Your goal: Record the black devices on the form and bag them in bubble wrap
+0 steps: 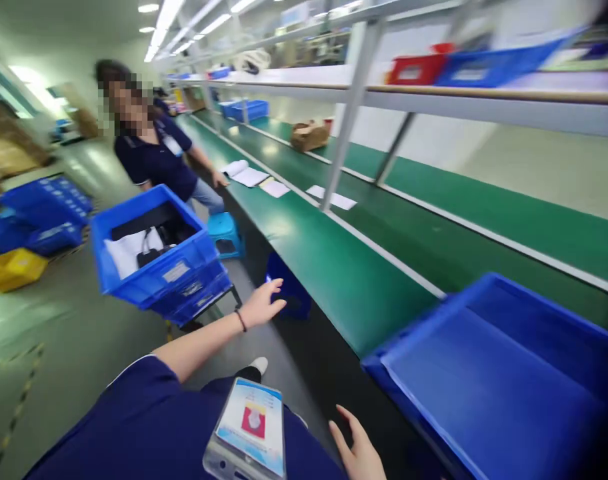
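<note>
My left hand [261, 304] is stretched forward over the gap beside the workbench, fingers apart and holding nothing. Low in the view, my right hand [357, 445] shows its thumb and finger spread, with nothing between them. It is nearest to a large blue bin [484, 387] on the bench at the right, whose visible floor is bare. To the left of my left hand, another blue bin [184, 257] holds papers and black items with a cable; it sits on top of more blue bins. A badge in a clear holder [251, 427] hangs at my front.
A co-worker [159, 153] sits beyond the bin, one hand at the edge of the green workbench [304, 247]. Papers [249, 175] and a cardboard box [310, 135] lie along it. A blue stool [225, 233] stands on the floor. Metal uprights [351, 113] carry a shelf.
</note>
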The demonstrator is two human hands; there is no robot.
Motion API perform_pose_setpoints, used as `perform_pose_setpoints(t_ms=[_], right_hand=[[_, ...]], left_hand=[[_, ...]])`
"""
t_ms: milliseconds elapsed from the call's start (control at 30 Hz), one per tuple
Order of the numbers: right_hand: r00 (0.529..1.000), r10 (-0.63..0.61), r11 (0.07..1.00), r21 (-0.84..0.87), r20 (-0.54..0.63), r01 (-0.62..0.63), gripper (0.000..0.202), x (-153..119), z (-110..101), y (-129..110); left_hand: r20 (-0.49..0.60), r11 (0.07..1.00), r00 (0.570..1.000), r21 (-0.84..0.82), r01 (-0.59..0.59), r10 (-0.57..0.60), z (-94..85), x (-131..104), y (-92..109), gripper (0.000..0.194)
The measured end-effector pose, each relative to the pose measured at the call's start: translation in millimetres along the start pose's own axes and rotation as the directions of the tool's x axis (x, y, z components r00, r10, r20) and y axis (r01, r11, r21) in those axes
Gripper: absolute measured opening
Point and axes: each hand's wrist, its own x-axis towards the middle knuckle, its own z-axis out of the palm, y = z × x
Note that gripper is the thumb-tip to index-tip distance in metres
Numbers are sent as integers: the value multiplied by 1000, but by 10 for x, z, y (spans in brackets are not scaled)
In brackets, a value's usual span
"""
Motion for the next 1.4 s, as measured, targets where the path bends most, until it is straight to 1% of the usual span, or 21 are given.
perform_pose_setpoints(t_ms=[67,133,167,233,267,300,333,367,400,500,633,733,833,900,967,1033,1133,1167,1300,1333,1400], right_hand=[[990,119,921,365,75,-139,36,325,122,-245],[963,125,732,633,238,-251,45,739,136,-377],[951,81,641,715,298,-278,48,973,106,-398],[943,-15,566,780,332,-265,50,1462,-18,-399],[944,-56,555,796,327,-242,50,1708,-104,-403],[945,-97,549,809,313,-212,49,1950,-200,-421],[946,-134,542,821,294,-178,48,2187,-304,-458],[948,-166,532,834,271,-145,47,2421,-411,-512],[950,-191,521,846,247,-115,47,2651,-519,-580],[968,-187,481,875,164,-55,48,3316,-819,-817],[996,-42,443,895,85,-57,55,4101,-1104,-1078],[995,59,422,901,80,-98,62,4591,-1248,-1205],[995,88,415,907,46,-79,66,5071,-1358,-1274],[997,54,414,908,47,-65,67,5423,-1395,-1289],[996,-15,381,921,88,-76,65,5796,-1385,-1295],[982,-113,294,949,155,-116,61,6160,-1329,-1316],[921,-300,120,968,247,-221,55,6636,-1213,-1421],[899,-346,70,963,269,-261,55,6768,-1183,-1477],[834,-441,-86,909,332,-408,65,7156,-1170,-1727],[816,-461,-117,888,349,-446,71,7218,-1187,-1777],[797,-492,-190,850,351,-491,83,7300,-1222,-1842]], left_hand=[[-216,995,976,83,47,-29,-906,-256,52,39],[-443,982,896,160,101,-21,-1770,-570,104,34],[-592,954,806,257,156,28,-2161,-740,107,35],[-815,906,575,300,299,80,-2819,-1078,42,42],[-895,901,436,266,343,98,-3075,-1229,-24,41],[-945,909,319,196,367,75,-3282,-1357,-109,40],[-973,927,230,106,361,22,-3443,-1454,-206,39],[-982,942,180,6,336,-58,-3565,-1518,-312,39],[-974,948,168,-95,304,-151,-3658,-1547,-421,39],[-902,923,241,-304,233,-358,-3849,-1473,-729,42],[-848,909,331,-367,197,-414,-4093,-1203,-1005,46],[-816,892,361,-401,209,-452,-4291,-971,-1113,50],[-788,879,390,-419,228,-476,-4463,-757,-1171,56],[-785,883,405,-404,238,-468,-4564,-639,-1191,61],[-791,885,400,-392,251,-463,-4657,-539,-1201,65],[-789,869,371,-406,284,-490,-4739,-441,-1209,68],[-765,824,328,-448,348,-554,-4819,-282,-1238,72],[-753,815,335,-454,360,-567,-4830,-226,-1252,73],[-701,797,400,-429,426,-591,-4802,-28,-1290,66],[-700,791,396,-417,448,-594,-4787,5,-1294,63],[-727,783,358,-394,481,-585,-4763,45,-1297,60]])
